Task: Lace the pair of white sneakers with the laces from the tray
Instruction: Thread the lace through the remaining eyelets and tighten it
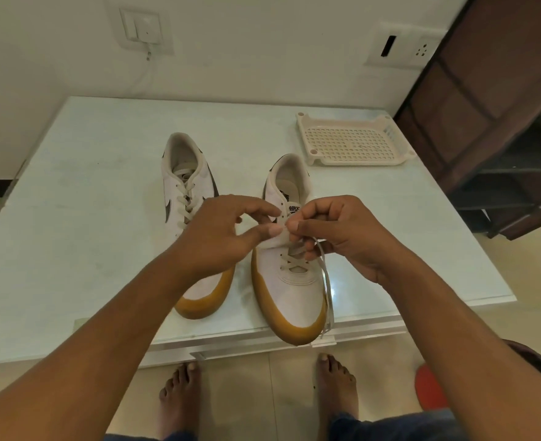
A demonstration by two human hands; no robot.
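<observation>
Two white sneakers with tan toe rims stand on the pale glass table (97, 192). The left sneaker (186, 198) has laces crossed up its eyelets. The right sneaker (290, 288) is laced only at its lower eyelets. My left hand (221, 237) pinches the eyelet flap at the middle of the right sneaker. My right hand (333, 230) pinches the lace (325, 278) at the same spot, and the loose end trails down the shoe's right side past the toe. The cream perforated tray (355, 140) sits at the back right with nothing in it.
The right sneaker's toe reaches over the table's front edge. A brown cabinet (492, 100) stands at the right, close to the tray. Wall sockets are behind the table. My bare feet are on the floor below, beside a red object (428, 386).
</observation>
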